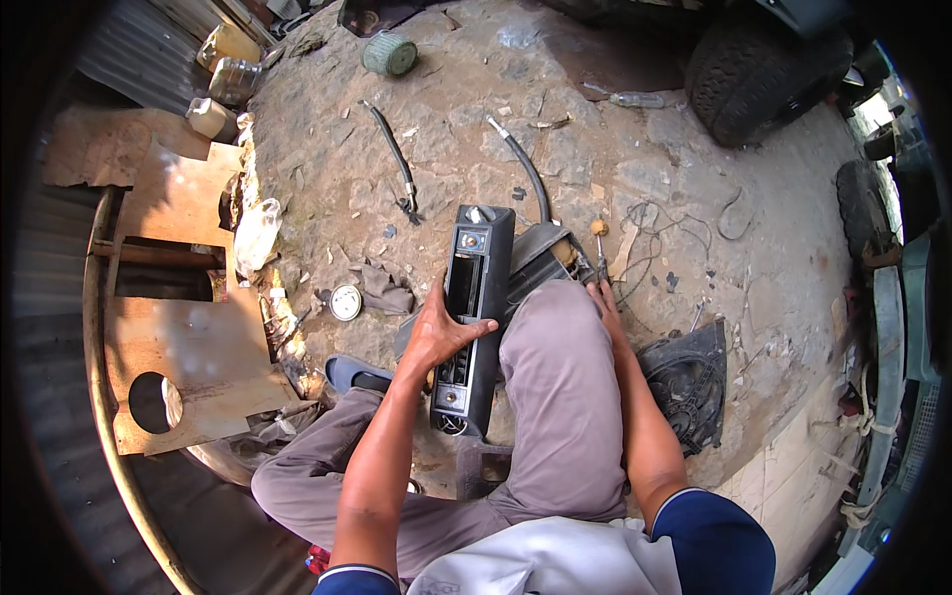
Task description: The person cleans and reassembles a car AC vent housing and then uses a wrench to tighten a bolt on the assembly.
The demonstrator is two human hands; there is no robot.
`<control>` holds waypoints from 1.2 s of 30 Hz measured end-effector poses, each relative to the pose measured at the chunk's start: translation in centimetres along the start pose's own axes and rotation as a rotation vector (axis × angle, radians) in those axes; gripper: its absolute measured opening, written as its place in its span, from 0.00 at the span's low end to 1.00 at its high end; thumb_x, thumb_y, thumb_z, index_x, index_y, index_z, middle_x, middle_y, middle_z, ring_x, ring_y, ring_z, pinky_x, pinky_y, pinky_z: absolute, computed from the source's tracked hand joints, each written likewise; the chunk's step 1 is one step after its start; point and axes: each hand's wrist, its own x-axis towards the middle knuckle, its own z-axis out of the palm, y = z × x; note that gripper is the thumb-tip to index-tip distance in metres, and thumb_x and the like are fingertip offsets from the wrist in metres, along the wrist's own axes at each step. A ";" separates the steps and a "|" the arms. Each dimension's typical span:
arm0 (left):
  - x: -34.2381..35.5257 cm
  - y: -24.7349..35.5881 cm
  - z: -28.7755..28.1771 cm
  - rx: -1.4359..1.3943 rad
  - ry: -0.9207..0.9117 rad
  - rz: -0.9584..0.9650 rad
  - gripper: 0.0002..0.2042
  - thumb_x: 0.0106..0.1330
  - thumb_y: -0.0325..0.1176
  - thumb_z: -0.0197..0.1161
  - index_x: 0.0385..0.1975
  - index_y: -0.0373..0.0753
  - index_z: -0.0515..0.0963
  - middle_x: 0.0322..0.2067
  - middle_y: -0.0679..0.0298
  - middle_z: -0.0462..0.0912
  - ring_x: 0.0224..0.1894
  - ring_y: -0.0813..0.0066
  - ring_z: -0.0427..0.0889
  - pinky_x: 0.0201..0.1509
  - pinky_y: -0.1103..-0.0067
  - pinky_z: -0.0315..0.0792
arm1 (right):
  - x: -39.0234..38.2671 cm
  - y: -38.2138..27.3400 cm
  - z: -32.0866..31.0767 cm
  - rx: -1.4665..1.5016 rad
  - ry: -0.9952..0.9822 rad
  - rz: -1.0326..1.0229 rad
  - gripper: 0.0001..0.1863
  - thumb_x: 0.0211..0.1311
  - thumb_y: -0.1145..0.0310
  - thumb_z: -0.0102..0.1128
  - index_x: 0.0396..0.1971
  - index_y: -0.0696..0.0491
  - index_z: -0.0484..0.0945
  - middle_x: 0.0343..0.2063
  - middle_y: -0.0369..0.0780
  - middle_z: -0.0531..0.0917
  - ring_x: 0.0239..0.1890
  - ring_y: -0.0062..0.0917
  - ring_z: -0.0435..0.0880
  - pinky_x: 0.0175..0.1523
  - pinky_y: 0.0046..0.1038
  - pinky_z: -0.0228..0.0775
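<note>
A long black plastic housing with a slotted front and a round fitting near each end stands tilted between my legs. My left hand grips it around the middle, thumb across the front and fingers along its left side. Behind it lies another dark casing, partly hidden by the housing and my knee. My right hand is low beyond my right knee, fingers stretched toward a tool with a yellowish ball-shaped end. The knee covers part of this hand, and nothing shows in its fingers.
Two black hoses lie on the stony ground ahead. A round gauge-like disc is at left; a black fan shroud and thin wire are at right. Cut brown board borders the left, a vehicle tyre the far right.
</note>
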 end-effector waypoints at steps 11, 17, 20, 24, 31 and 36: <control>1.7 -1.4 -0.9 0.046 -0.034 0.039 0.58 0.43 0.48 0.80 0.74 0.30 0.55 0.63 0.41 0.75 0.66 0.51 0.75 0.71 0.67 0.67 | 2.3 -1.7 0.4 -0.324 -0.225 -0.247 0.57 0.50 0.56 0.80 0.73 0.64 0.53 0.67 0.53 0.71 0.68 0.37 0.69 0.73 0.32 0.57; 3.6 -0.9 -4.6 0.041 -0.094 -0.006 0.57 0.43 0.52 0.80 0.73 0.31 0.59 0.60 0.45 0.77 0.62 0.56 0.78 0.67 0.69 0.70 | 4.1 -4.5 2.7 -0.342 -0.219 -0.096 0.57 0.50 0.50 0.81 0.71 0.66 0.56 0.64 0.55 0.73 0.66 0.39 0.73 0.70 0.34 0.63; 4.0 0.9 -5.7 -0.085 -0.119 -0.007 0.54 0.43 0.50 0.79 0.72 0.31 0.61 0.57 0.46 0.80 0.57 0.58 0.81 0.64 0.70 0.73 | 6.1 -5.4 2.7 -0.415 -0.240 -0.162 0.56 0.49 0.46 0.81 0.68 0.65 0.59 0.61 0.55 0.76 0.63 0.41 0.76 0.67 0.36 0.67; 5.0 -2.8 -7.7 -0.242 -0.084 -0.055 0.50 0.46 0.47 0.78 0.69 0.30 0.63 0.50 0.47 0.82 0.45 0.62 0.86 0.51 0.69 0.81 | 5.1 -8.7 6.6 -0.630 -0.202 -0.233 0.56 0.49 0.42 0.79 0.66 0.66 0.62 0.58 0.57 0.78 0.61 0.44 0.79 0.65 0.38 0.70; 5.4 -2.6 -10.8 -0.436 -0.153 -0.132 0.45 0.49 0.47 0.76 0.66 0.31 0.65 0.49 0.49 0.81 0.43 0.64 0.86 0.49 0.69 0.81 | 6.9 -11.3 9.1 -0.872 -0.119 -0.128 0.60 0.50 0.38 0.72 0.65 0.73 0.54 0.58 0.66 0.75 0.63 0.52 0.77 0.66 0.38 0.69; 5.6 -2.9 -11.6 -0.496 -0.260 -0.134 0.44 0.51 0.50 0.75 0.65 0.31 0.66 0.51 0.49 0.79 0.48 0.64 0.84 0.52 0.69 0.79 | 6.9 -10.7 9.4 -0.854 -0.132 -0.217 0.60 0.51 0.34 0.72 0.64 0.73 0.58 0.59 0.64 0.75 0.63 0.52 0.77 0.67 0.38 0.67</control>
